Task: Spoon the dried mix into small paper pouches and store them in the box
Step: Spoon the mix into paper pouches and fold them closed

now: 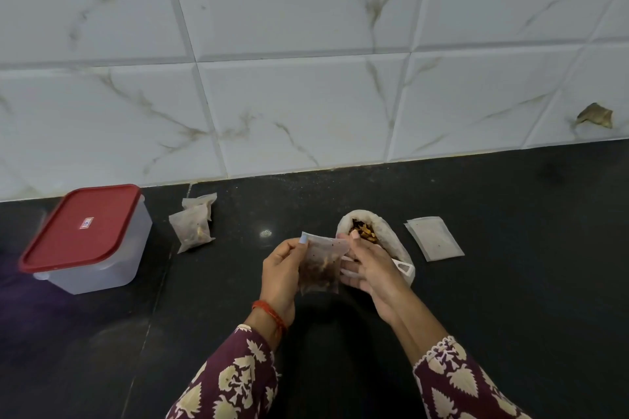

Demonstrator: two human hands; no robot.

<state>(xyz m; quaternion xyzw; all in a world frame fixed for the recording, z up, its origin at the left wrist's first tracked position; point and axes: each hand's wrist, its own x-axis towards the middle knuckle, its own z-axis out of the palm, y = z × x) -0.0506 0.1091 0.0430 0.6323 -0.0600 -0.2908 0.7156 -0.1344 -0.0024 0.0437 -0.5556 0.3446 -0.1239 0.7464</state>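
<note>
nearest to me are my two patterned sleeves [235, 381], coming up over the black worktop [510, 282], with a red thread band [270, 313] on my left wrist. my left hand [280, 277] has its grip closed on the pouch [321, 265] — thumb pinching the top left corner, fingers curled behind it. the pouch hangs upright between my hands, its lower half dark with dried mix, its top edge still open. my right hand [369, 270] pinches the top right edge of the same pouch with thumb and forefinger, and a white spoon [403, 269] handle shows tucked against that palm; how firmly it is held i cannot tell.

just behind my right hand stands the white sack [386, 230], rolled open, dried mix [364, 235] showing in its mouth. to its right lies a flat stack of empty pouches [434, 238]. left of my hands, well apart, two filled pouches [194, 226] lie together on the worktop. further left sits the clear box [102, 265] with its red lid [80, 226] on — close to the marbled tile wall [306, 78] at the far edge.
</note>
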